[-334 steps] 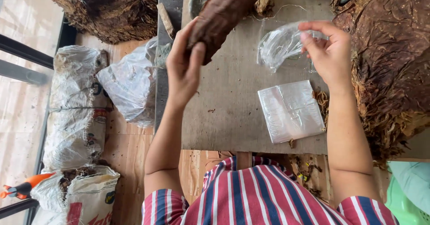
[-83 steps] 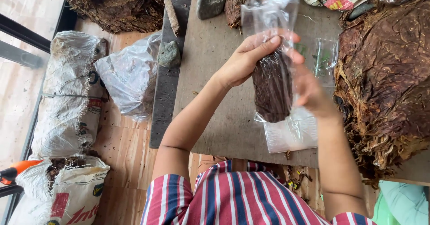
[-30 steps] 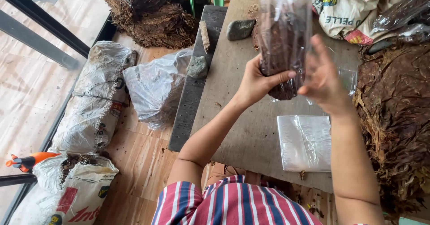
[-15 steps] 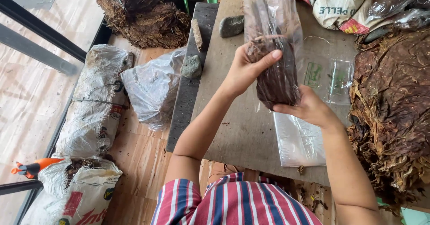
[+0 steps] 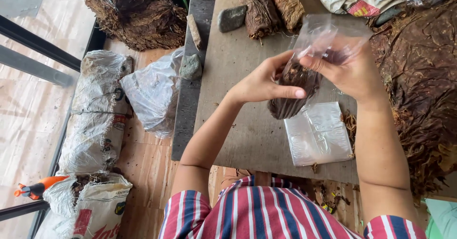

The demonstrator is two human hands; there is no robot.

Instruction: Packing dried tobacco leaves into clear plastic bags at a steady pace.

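A big board (image 5: 247,139) lies in front of the person. A heap of brown leaves (image 5: 419,86) sits at the board's right edge. Left of the board, sacks (image 5: 95,115) lie on the floor. A stack of clear bags (image 5: 318,134) rests on the board near the person. Above the board's middle, the left hand (image 5: 264,82) squeezes a leaf roll (image 5: 293,91) inside a bag (image 5: 319,39). The right hand (image 5: 352,70) pinches the bag's top shut. Two stones (image 5: 232,18) lie at the board's far left corner.

Short-sleeved shirt (image 5: 266,213) in red, white and navy vertical stripes, sleeves ending above the elbows, forearms bare, no rings or watch visible
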